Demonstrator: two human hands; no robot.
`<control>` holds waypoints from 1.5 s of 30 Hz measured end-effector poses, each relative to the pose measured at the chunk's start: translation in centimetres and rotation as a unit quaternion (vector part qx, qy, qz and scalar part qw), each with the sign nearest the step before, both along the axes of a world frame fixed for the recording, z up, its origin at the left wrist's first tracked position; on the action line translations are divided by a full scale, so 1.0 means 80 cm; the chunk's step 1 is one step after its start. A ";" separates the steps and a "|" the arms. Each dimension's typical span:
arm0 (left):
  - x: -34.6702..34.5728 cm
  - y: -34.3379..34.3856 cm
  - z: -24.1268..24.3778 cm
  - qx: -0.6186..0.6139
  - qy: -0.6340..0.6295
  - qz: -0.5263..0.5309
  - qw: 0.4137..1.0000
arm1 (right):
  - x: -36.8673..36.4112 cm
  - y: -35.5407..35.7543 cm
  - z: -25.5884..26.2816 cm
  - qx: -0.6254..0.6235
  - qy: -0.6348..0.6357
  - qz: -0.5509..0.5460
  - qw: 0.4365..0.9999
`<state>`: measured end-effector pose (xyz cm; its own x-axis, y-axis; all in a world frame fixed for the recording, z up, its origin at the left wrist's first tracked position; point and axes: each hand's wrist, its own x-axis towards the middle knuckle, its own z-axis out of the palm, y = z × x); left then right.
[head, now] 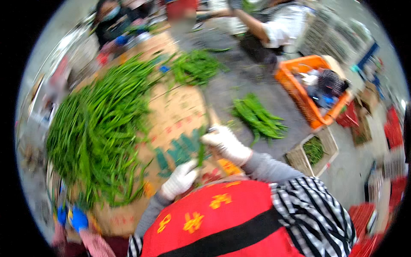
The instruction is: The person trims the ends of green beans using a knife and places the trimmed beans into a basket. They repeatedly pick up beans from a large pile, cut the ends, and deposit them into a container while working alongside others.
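Note:
My left hand (180, 178), in a white glove, is low in front of the red apron, its fingers at the lower end of a long green pepper (201, 151). My right hand (227, 144), also white-gloved, is closed at the pepper's upper part. A small dark thing shows by the right fingers, too blurred to name. Printed cardboard (179, 106) lies beneath my hands. To their left spreads a large pile of long green peppers (102, 128). A neat bundle of peppers (258, 117) rests on the dark table surface (221, 93) to the right.
A smaller pepper heap (196, 67) lies farther back. At the right are an orange crate (293, 91) of mixed items and a pale crate (332, 144) holding green pieces. Blue-gloved hands (77, 217) of a co-worker are at lower left. Other people (282, 25) work across the table.

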<state>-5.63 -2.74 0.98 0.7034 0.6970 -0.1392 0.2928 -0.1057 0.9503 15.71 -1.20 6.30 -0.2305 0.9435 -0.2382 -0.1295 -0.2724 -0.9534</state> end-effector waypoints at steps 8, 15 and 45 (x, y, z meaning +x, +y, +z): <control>0.023 -0.008 -0.001 -0.380 -0.082 0.090 0.917 | 0.024 -0.011 -0.044 0.105 0.059 -0.032 0.992; 0.024 -0.016 -0.005 -0.353 -0.042 0.057 0.933 | 0.041 -0.031 -0.006 0.080 0.031 0.006 0.996; -0.004 -0.016 -0.102 -0.158 -0.034 -0.037 0.986 | 0.039 -0.039 -0.001 0.038 -0.021 0.021 0.999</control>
<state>-5.98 -3.99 -7.19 0.7657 0.5728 -0.2925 0.2301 0.1808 0.9562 18.80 -4.33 6.22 -0.2611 0.9491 -0.1765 -0.0800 -0.2034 -0.9758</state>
